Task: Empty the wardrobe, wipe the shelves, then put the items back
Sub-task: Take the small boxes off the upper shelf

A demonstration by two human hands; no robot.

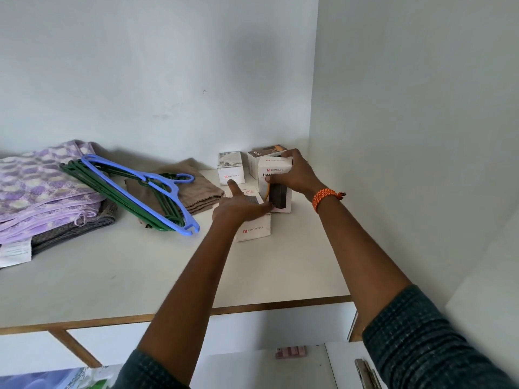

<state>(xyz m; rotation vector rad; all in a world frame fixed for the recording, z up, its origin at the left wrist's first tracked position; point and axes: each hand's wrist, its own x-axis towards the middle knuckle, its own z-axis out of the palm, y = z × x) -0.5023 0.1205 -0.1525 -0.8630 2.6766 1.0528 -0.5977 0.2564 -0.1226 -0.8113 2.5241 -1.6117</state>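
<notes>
On the white wardrobe shelf (134, 273), near the right wall, stand several white product boxes. My right hand (295, 175) grips the tall upright box (276, 167) from above and the side. My left hand (241, 206) lies flat on the low box (254, 230) in front, fingers straight, thumb raised. Behind stand a small white box (230, 167) and another box (266, 157) with a brown top. Further left lie a blue hanger (146, 189) on green hangers (112, 189), a folded brown cloth (193, 189) and folded purple patterned fabric (36, 189).
The wardrobe's right side wall (407, 136) is close beside the boxes. The shelf's wooden front edge (168, 318) runs across below my forearms. Under it are lower compartments, with a pink object (290, 352) and a metal hinge (365, 372).
</notes>
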